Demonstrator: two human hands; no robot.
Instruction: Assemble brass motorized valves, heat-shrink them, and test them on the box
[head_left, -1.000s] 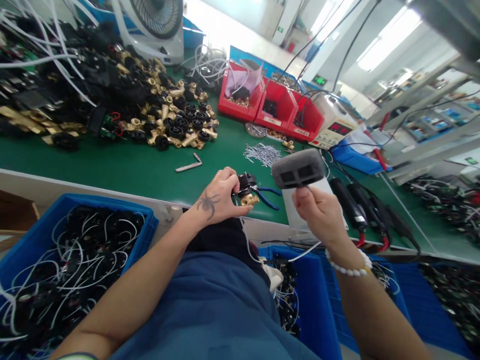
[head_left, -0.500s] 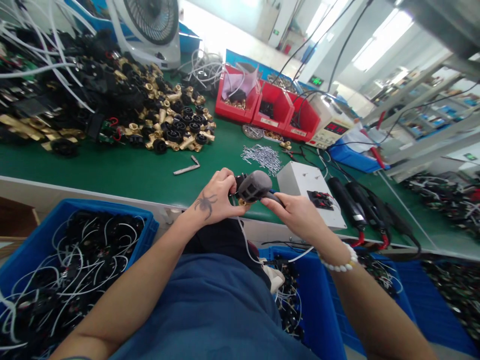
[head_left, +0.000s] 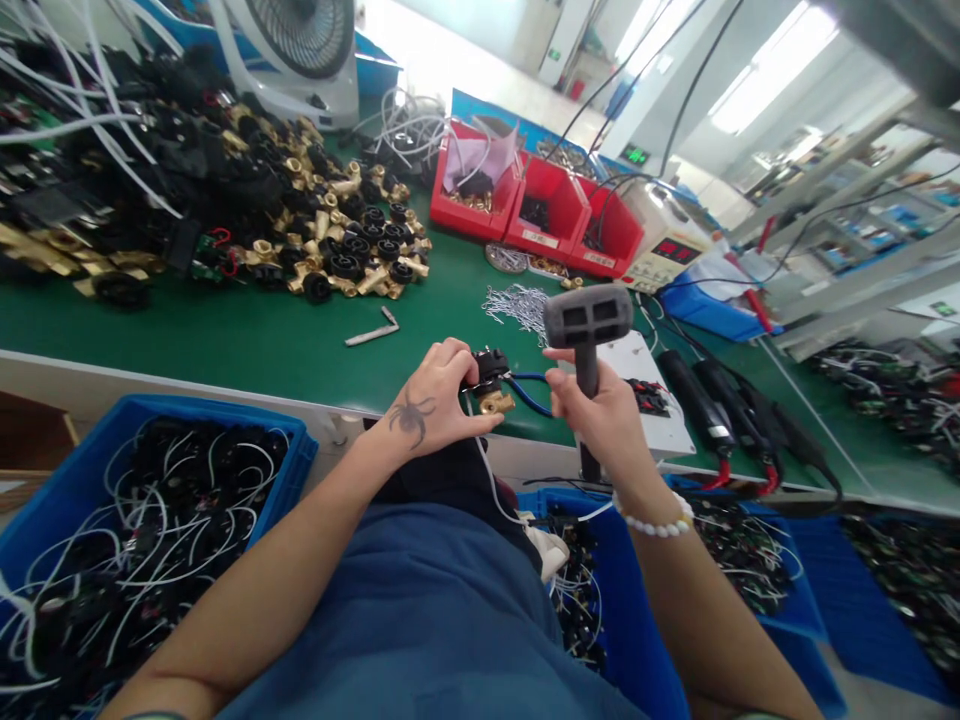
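Observation:
My left hand [head_left: 442, 400] is closed around a black-and-brass valve assembly [head_left: 493, 378] at the bench's front edge; a white cable hangs down from it. Its brass end points right, past my thumb. In my right hand [head_left: 604, 410] is a grey-headed mallet [head_left: 589, 318], raised upright with the head above my fingers and apart from the assembly. Blue-handled pliers [head_left: 532, 395] lie between my hands, partly hidden. A pile of small metal pins [head_left: 517, 308] lies behind, on the green bench [head_left: 420, 350].
Brass-and-black parts [head_left: 352, 235] are heaped at the left, near a fan [head_left: 300, 60]. Red bins [head_left: 480, 205] line the back. A grey box [head_left: 656, 390] and black electric screwdrivers [head_left: 697, 400] lie right. Blue crates [head_left: 300, 440] stand below. A bent metal key [head_left: 373, 332] lies mid-bench.
The mallet has risen from over the assembly to upright at the right, uncovering the assembly and the pliers. My left hand has stayed in place.

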